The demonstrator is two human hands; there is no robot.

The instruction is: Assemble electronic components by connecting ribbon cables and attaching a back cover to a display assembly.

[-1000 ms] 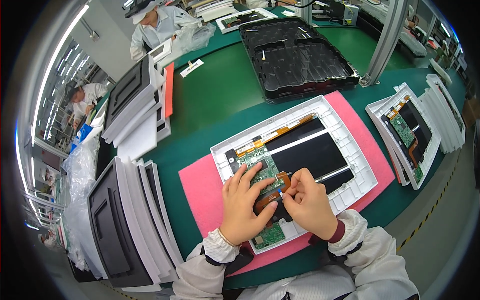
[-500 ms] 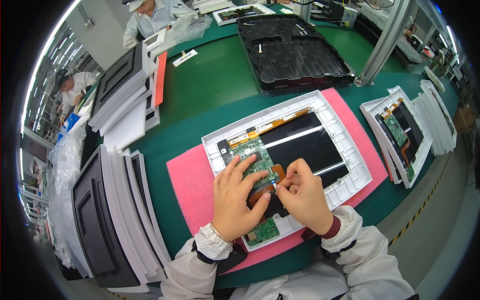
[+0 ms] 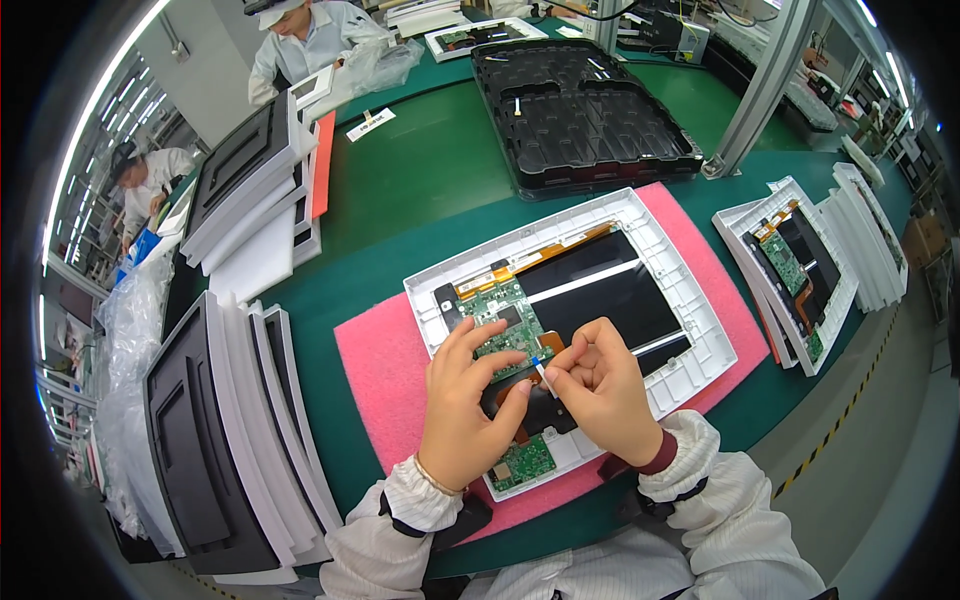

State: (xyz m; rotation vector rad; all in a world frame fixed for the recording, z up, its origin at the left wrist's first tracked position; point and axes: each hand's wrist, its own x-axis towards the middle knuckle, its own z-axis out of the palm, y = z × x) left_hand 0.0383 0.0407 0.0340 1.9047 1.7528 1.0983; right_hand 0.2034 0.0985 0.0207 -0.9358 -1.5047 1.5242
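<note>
Right hand (image 3: 600, 390) curls over the pinch point, so the lower end of the ribbon (image 3: 541, 366) is hidden; only a short white-and-blue tip shows, pinched between thumb and forefinger. Can't tell if that tip is seated in a connector. Left hand (image 3: 465, 410) lies flat, fingers spread and pressing on the board (image 3: 500, 322), holding nothing. It covers the board's lower left part. A dark patch just below the pinch is mostly hidden by both hands, can't make it out.

The ribbon sits at the board's lower right edge, right at the pinch. The board is green, with small chips and an orange flex running up and right from it. A dark glossy panel (image 3: 610, 290) lies just right of the pinch, all inside a white frame (image 3: 680, 260) on a pink mat (image 3: 385, 380). A second small green board (image 3: 522, 462) sits below the hands, partly covered by the left wrist.

Far above the grip: black tray (image 3: 580, 110). Left of it: stacked frames (image 3: 240, 420), cut off by the fisheye rim. Right: another opened unit (image 3: 790, 270), detail too small.
</note>
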